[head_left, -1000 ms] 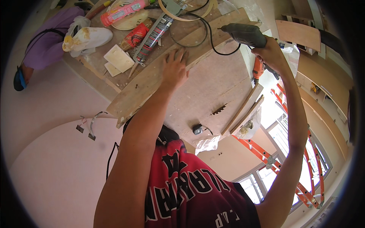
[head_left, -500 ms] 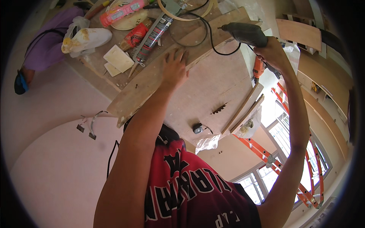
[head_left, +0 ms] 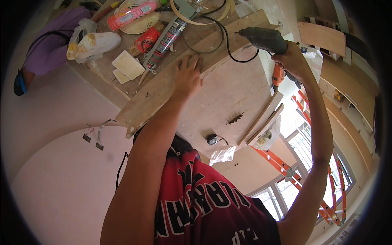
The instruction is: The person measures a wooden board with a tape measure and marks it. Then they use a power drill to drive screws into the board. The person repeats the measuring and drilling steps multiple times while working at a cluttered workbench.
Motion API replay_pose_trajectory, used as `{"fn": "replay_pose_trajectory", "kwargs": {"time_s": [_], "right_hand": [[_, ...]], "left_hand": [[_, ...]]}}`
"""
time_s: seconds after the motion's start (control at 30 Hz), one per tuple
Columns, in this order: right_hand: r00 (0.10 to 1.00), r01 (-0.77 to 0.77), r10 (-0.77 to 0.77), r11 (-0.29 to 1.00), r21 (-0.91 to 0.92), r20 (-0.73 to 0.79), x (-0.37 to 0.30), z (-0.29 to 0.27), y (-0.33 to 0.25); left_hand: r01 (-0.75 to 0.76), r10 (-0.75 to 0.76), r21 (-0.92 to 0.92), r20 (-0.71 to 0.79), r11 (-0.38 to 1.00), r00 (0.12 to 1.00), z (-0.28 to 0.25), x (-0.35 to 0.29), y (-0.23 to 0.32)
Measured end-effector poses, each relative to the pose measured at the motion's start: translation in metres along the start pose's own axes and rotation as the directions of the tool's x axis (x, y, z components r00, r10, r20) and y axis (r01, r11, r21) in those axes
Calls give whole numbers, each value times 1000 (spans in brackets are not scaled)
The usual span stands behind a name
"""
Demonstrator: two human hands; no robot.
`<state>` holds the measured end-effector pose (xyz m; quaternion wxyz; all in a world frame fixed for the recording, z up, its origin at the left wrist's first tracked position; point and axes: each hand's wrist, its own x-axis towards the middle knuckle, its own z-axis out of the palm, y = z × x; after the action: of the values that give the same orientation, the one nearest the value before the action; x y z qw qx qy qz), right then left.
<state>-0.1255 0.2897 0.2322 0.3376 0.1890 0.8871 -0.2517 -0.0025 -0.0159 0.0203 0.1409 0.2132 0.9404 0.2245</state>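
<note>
In view are one broad worktable, one long plank, two narrow wood strips, one caulking gun, one dark power drill, one stained white bottle, two pale blocks, one tape measure and one small toothed piece. The plank runs under the left hand, which rests on its face, fingers slightly spread. The drill is in the right hand, fingers wrapped about its grip, to the right of the left hand and by the plank's far end, its bit pointing left. Another person, in purple, is partly cut off at the upper left; the left forearm covers some of the plank; the drill's trigger is hard to make out, as is whether the bit touches wood
</note>
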Motion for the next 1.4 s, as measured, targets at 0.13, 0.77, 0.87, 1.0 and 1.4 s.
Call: {"fn": "replay_pose_trajectory", "kwargs": {"time_s": [0.13,0.77,0.87,1.0,1.4], "right_hand": [[1000,-1,1,1000,-16,6,1,-3,-4],[993,-71,69,997,21,95,13,-13,11],[997,-40,38,999,31,63,8,-8,1],[994,-54,59,997,-55,91,12,-12,-2],[964,-121,112,992,24,240,17,-22,14]], "left_hand": [[-2,2,-4,-5,1000,1000,-1,0,1],[-3,3,6,7,1000,1000,1,0,1],[0,0,9,2,1000,1000,2,1,-1],[31,-29,-19,68,999,997,-2,2,1],[38,-36,-15,95,999,995,-2,2,2]]}}
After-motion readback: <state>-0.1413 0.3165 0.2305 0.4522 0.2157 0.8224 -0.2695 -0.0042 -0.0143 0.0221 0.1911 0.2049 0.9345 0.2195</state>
